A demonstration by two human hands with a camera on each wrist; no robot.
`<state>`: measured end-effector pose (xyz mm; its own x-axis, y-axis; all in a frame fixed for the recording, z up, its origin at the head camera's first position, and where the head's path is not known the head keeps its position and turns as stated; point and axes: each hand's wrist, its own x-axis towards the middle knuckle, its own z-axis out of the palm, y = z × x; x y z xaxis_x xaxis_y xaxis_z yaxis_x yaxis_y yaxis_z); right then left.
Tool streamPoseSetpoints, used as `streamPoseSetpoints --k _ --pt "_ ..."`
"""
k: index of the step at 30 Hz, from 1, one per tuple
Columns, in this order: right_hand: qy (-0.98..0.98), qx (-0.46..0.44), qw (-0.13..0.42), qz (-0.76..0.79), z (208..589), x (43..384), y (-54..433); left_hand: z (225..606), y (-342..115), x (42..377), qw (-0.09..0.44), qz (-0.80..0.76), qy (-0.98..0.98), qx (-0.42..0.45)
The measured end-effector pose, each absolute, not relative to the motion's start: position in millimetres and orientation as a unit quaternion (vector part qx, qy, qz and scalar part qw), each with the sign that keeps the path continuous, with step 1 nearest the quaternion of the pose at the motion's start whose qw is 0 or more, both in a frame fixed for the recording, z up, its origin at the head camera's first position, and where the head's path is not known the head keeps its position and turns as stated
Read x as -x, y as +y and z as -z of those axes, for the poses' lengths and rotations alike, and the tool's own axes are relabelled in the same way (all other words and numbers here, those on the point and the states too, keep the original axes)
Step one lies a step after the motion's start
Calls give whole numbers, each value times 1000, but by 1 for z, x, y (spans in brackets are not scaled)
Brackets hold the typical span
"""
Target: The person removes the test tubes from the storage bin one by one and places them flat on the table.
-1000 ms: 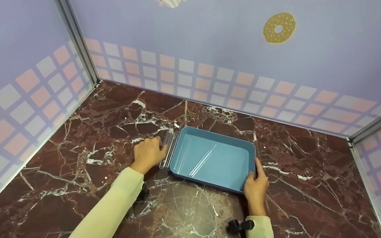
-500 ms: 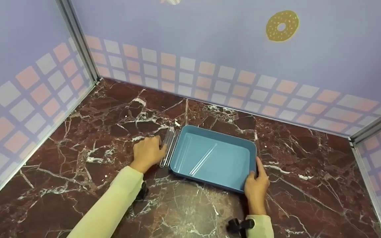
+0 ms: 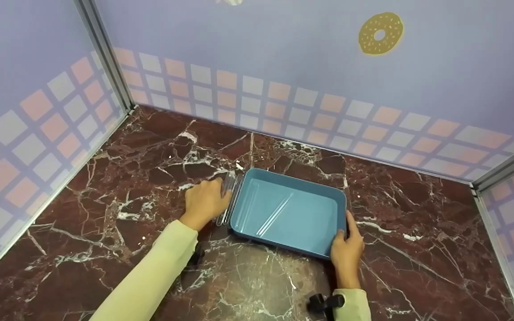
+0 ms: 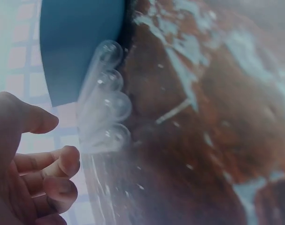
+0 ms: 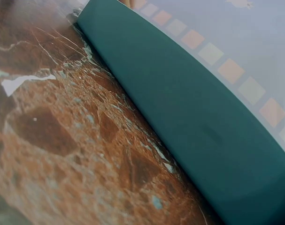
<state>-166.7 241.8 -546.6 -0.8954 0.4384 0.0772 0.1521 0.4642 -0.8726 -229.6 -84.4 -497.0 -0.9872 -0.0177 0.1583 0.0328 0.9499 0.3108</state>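
A blue rectangular tray point(image 3: 301, 218) lies on the marble-patterned surface. Inside it, one clear test tube point(image 3: 275, 215) lies slantwise. Several more clear test tubes point(image 3: 224, 217) lie side by side along the tray's left outer wall; their rounded ends point(image 4: 116, 105) show in the left wrist view. My left hand point(image 3: 205, 203) is beside these tubes and partly covers them in the head view. Its thumb stands apart from the loosely bent fingers point(image 4: 69, 161), with nothing between them. My right hand point(image 3: 347, 254) grips the tray's right wall near the front corner, thumb at the rim, fingers along the outside.
Lilac panels point(image 3: 283, 44) with pink and white squares enclose the back and sides. Metal posts point(image 3: 105, 58) stand at the back corners. Dark red marble point(image 3: 118, 249) with white veins surrounds the tray.
My left hand has shifted slightly to the right, closer over the outer test tubes. The right hand keeps its grip, and the tray has stayed nearly in place.
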Motion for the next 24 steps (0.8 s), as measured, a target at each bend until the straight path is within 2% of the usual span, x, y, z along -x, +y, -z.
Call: streamPoseSetpoints --k 17,24 --pt "-841 183 146 -488 547 167 244 488 -55 230 141 174 -974 40" --pt "-841 186 149 -486 546 167 241 490 -45 228 140 181 -972 59"
